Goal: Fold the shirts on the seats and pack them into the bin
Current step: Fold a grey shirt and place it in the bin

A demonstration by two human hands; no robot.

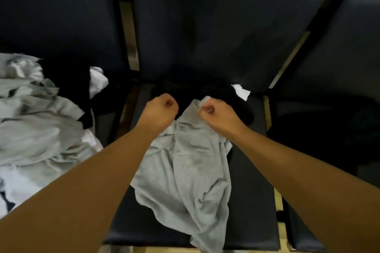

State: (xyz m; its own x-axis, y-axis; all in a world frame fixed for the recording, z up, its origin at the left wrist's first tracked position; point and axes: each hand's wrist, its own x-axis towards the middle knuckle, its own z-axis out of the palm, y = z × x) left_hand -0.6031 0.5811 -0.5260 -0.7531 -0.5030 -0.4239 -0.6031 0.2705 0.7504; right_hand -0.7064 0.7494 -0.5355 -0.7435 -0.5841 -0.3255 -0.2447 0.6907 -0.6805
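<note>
Right hand (216, 112) grips one grey shirt (185, 170); left hand (160, 109) seemingly too.

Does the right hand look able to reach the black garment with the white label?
Probably yes: the black garment lies just beyond the right hand, nothing between, though it grips the light grey shirt.

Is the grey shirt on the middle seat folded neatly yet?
No, the grey shirt lies crumpled across the seat, one end pinched in the right hand.

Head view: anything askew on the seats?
The grey shirt lies crumpled on the middle seat, its lower end hanging over the front edge; the right hand grips its top. Nothing looks damaged.
</note>
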